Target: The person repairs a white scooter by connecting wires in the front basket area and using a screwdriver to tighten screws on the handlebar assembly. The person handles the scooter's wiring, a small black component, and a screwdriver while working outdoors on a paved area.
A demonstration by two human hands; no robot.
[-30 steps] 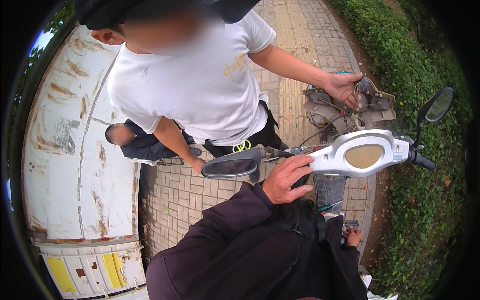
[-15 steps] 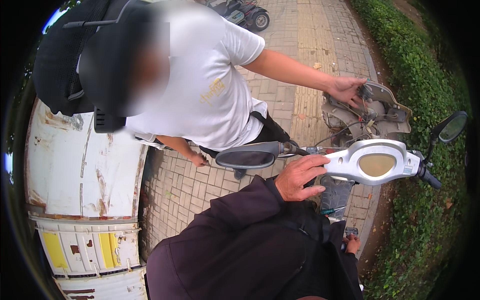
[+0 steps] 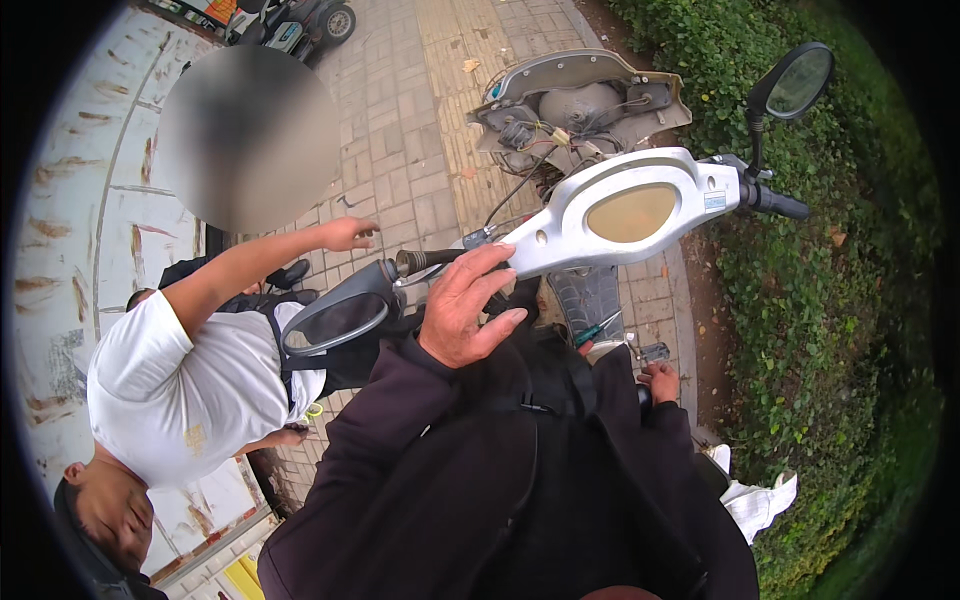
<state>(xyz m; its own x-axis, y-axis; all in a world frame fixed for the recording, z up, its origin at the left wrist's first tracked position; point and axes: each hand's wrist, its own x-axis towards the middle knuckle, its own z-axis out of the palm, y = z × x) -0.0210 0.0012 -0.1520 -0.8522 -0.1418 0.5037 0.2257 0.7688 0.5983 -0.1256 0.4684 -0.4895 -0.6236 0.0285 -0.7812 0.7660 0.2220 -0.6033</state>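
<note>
My left hand (image 3: 466, 308) is open, its fingers apart, with the fingertips at the left end of the white handlebar cover (image 3: 560, 236) of a scooter. This cover has a yellowed oval dial window (image 3: 631, 214). My right hand (image 3: 660, 382) is low on the right, its fingers curled by a small dark object I cannot make out. Just beyond it is a grey piece (image 3: 655, 352). Near the scooter's grey footboard (image 3: 590, 298) lies a screwdriver-like tool (image 3: 596, 330) with green on it. Ahead, the front panel (image 3: 570, 72) stands with its inside and wires showing.
A person in a white shirt (image 3: 215, 385) is at the left, one hand (image 3: 347, 233) reaching toward the left mirror (image 3: 340, 318). Another blurred figure (image 3: 250, 140) stands behind. A right mirror (image 3: 800, 82), hedge (image 3: 800, 260), white rusty wall (image 3: 60, 250) and parked vehicle (image 3: 290, 35) surround the scooter.
The view has shifted. The person in white has taken a hand off the front panel's wiring and moved back to the left. My left hand stays at the handlebar cover.
</note>
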